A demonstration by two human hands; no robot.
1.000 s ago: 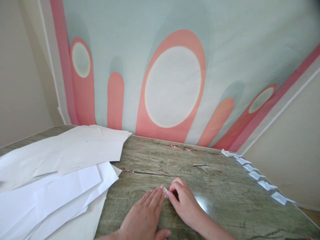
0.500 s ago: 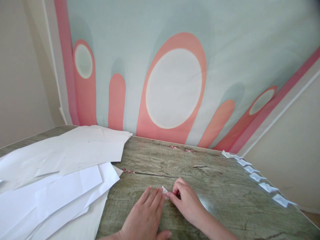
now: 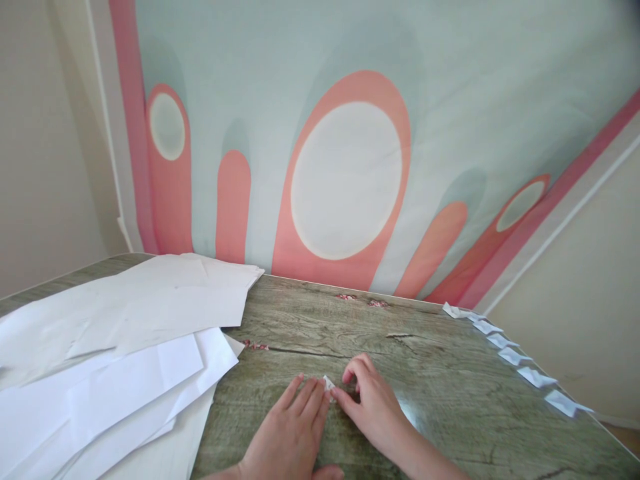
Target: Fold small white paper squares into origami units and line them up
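Observation:
A small folded piece of white paper [image 3: 329, 384] lies on the wooden table, partly covered by fingertips. My left hand [image 3: 293, 427] rests flat, palm down, its fingers stretched out and their tips against the paper's left side. From the right, my right hand [image 3: 367, 400] touches the paper with its thumb tip. Its other fingers are curved and raised, with a gap between index finger and thumb. Any part of the paper under the fingers is hidden.
Along the table's right edge runs a row of several small folded white papers [image 3: 536, 378]. Loose white strips [image 3: 135, 380] and a stack of larger white sheets [image 3: 165, 293] cover the left side. A wall with a coral-patterned hanging [image 3: 265, 220] stands behind the wood-grain table [image 3: 300, 313].
My right index finger has lifted a little away from the thumb, widening the gap. The left hand stays flat on the paper. The view has shifted very slightly.

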